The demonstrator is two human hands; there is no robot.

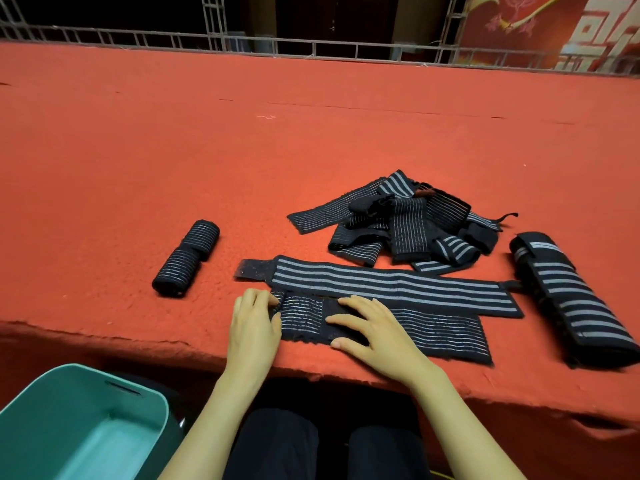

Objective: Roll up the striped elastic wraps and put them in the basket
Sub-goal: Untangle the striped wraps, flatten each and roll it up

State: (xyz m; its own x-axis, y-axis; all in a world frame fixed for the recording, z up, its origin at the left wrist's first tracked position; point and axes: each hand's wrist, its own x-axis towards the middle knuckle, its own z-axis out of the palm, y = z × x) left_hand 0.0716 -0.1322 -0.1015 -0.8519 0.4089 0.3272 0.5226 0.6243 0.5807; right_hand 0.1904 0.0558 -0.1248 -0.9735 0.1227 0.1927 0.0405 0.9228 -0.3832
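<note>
The worktop (173,150) is orange-red all over. The long wrap (398,285) is black with wide pale grey stripes along its length. The near wrap (443,329) is black with many thin grey lines. The two rolled wraps (180,268) are also black with thin pale lines, and the pile (408,220) mixes both patterns. The basket (52,403) is teal green. The banner (554,26) behind is red with white shapes.

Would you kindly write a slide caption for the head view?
Left hand pinches the end of a striped wrap while the right hand presses it flat; teal basket nearby.
</note>
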